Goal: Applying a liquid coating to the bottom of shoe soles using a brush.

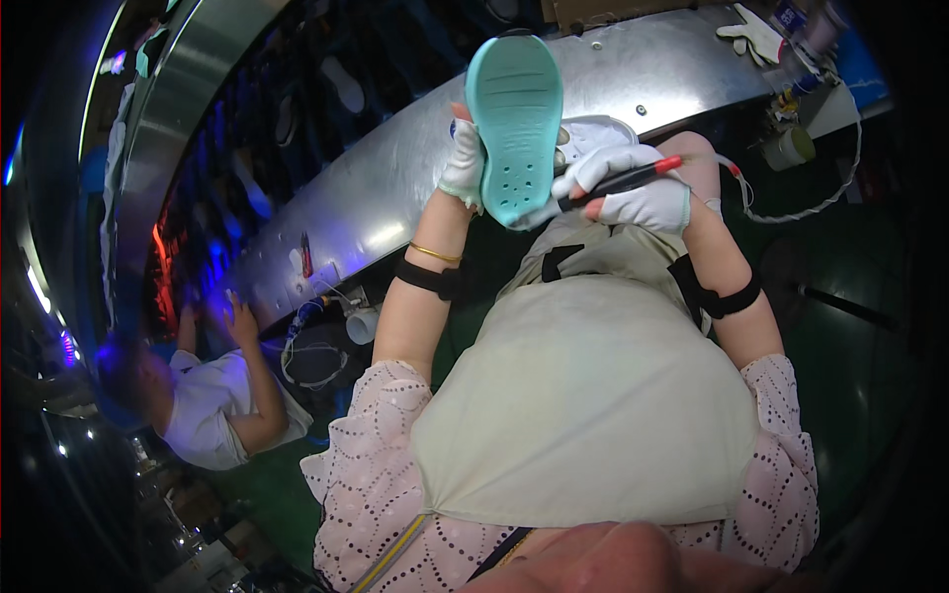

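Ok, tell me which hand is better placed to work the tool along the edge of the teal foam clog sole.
Right hand, probably: it already holds the black, red-tipped pen-shaped tool against the teal foam clog sole, which the left hand steadies.

The person wears a pale cream apron [583,395] over a light pink top with short, dotted eyelet sleeves [371,465]. Both hands are in white fingerless cloth gloves, left hand [462,163] and right hand [638,193]. A black strap [427,278] circles each forearm, and a thin gold bangle [435,253] sits on the left wrist.
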Motion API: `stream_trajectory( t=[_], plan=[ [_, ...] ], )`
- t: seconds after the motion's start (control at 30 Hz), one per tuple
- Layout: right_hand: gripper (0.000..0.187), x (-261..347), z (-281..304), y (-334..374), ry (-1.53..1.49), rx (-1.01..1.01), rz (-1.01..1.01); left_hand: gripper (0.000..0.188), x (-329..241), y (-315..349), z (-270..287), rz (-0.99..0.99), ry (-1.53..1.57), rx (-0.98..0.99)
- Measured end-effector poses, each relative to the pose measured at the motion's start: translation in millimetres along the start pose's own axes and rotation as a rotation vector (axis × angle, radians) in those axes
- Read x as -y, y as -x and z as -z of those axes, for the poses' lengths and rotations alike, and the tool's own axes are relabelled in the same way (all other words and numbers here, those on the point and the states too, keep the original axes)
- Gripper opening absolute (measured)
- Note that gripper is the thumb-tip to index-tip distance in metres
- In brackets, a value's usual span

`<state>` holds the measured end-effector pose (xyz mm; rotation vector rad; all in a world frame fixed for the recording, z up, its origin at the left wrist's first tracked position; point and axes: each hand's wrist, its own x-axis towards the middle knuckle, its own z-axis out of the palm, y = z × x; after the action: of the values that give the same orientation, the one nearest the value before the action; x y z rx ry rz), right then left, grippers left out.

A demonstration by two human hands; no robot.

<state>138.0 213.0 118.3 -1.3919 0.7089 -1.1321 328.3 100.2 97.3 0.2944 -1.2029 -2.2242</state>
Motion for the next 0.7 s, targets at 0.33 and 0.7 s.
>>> stream_trajectory(
  t=[0.33,0.7],
  plan=[
    [0.010,-6,-11,-7,0.112,0.127,0.102,0.095,-10,4,11,0.217,-0.143,-0.012],
    [0.015,-3,-2,-16,0.391,0.068,0.250,0.082,-11,4,10,0.293,-0.305,-0.198]
  ],
)
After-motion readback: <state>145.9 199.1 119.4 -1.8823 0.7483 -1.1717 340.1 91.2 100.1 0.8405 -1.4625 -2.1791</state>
